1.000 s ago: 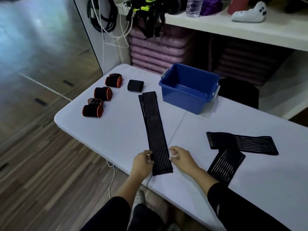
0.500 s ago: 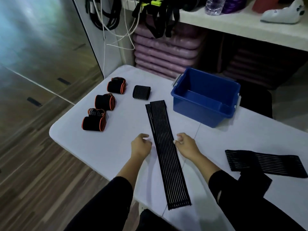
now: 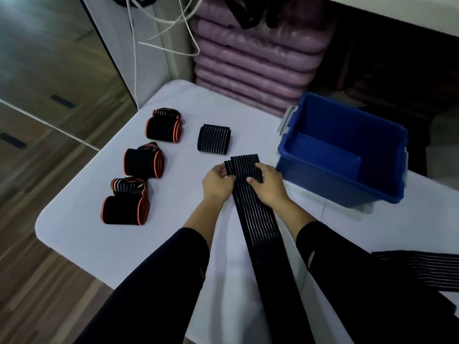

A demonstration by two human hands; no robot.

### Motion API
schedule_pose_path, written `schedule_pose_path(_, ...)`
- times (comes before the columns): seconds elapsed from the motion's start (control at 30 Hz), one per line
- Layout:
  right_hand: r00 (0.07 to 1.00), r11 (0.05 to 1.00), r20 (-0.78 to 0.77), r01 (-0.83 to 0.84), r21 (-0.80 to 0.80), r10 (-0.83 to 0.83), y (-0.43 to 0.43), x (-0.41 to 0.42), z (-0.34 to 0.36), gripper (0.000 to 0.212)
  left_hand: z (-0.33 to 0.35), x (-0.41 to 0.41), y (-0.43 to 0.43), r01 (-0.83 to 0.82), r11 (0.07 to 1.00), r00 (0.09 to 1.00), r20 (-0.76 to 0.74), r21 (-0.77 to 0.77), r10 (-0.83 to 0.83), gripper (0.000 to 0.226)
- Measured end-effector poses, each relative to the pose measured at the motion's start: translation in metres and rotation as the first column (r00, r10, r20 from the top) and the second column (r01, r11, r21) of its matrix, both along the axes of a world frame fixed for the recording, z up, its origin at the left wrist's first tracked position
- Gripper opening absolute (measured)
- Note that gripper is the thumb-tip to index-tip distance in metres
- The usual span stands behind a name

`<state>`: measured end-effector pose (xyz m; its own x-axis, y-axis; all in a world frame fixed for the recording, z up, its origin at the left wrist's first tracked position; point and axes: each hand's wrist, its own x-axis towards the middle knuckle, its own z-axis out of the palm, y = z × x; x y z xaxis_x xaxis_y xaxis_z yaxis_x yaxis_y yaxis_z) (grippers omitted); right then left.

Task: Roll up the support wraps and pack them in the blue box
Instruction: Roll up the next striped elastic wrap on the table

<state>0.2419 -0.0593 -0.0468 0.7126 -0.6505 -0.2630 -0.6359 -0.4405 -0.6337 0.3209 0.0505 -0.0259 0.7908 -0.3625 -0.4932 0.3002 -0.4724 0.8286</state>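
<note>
White plastic folding table [image 3: 99,234] up against some shelving, stack of purple foam mats [image 3: 248,53] behind it and white cables [image 3: 159,33] dangling down the wall, that's the setup. So a second ago both hands were down at the near end of the long black ribbed elastic wrap [image 3: 263,227], then they slid up along its sides, and now they're right at the far end of it. The left hand [image 3: 218,182] pinches the far left corner and the right hand [image 3: 269,186] is curled over the top on the other side, hands close together with the strip between them. That far end looks like it's been flipped back on itself, so I'd say the roll is only just getting started from the top. The rest of the strip lies flat on the table, running back between the sleeves. The blue plastic box [image 3: 323,184] sits just right of the hands and looks empty from here, so nothing's packed yet. One rolled black ribbed wrap [image 3: 214,142] sits just beyond, three orange-edged black rolls [image 3: 144,160] are lined up on the left, and another unrolled black striped wrap [image 3: 427,271] waits at the right edge.
</note>
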Motion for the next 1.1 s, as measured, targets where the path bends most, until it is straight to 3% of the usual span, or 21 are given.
schedule_pose_path(0.3,0.992,0.999,0.128,0.002,0.054,-0.009,-0.002,-0.007,0.0,0.045,-0.008,0.004,0.002,0.078,0.988,0.995,-0.053,-0.131,-0.086,0.053)
schedule_pose_path(0.47,0.994,0.994,0.107,-0.002,0.112,-0.01,0.0,-0.01,0.007,0.056,-0.005,-0.004,0.005,0.091,0.99,0.993,-0.062,-0.109,-0.098,0.056)
schedule_pose_path(0.6,0.992,0.973,0.103,0.045,0.226,-0.07,0.005,-0.034,0.015,0.052,0.001,-0.027,0.018,0.025,0.999,0.999,0.026,0.03,-0.025,0.044)
schedule_pose_path(0.73,0.996,0.989,0.065,-0.066,0.135,0.058,0.022,-0.089,0.011,0.031,0.0,-0.068,0.04,0.051,0.987,0.998,0.03,0.15,-0.057,0.031)
schedule_pose_path(0.83,0.993,0.993,0.072,-0.1,0.063,0.095,0.033,-0.121,0.006,0.016,-0.003,-0.102,0.052,0.17,0.964,0.974,0.115,0.203,-0.196,0.021)
schedule_pose_path(0.9,0.984,0.985,0.059,-0.169,0.031,0.167,0.037,-0.131,0.005,0.018,-0.004,-0.119,0.056,0.268,0.925,0.929,0.183,0.268,-0.322,0.026)
schedule_pose_path(1.0,0.946,0.945,-0.016,-0.325,-0.02,0.325,0.039,-0.14,0.004,0.039,-0.005,-0.134,0.061,0.37,0.828,0.83,0.25,0.422,-0.498,0.04)
schedule_pose_path(1.1,0.93,0.93,-0.028,-0.366,0.034,0.367,0.04,-0.153,0.005,0.046,-0.005,-0.152,0.074,0.381,0.82,0.787,0.315,0.428,-0.53,0.042)
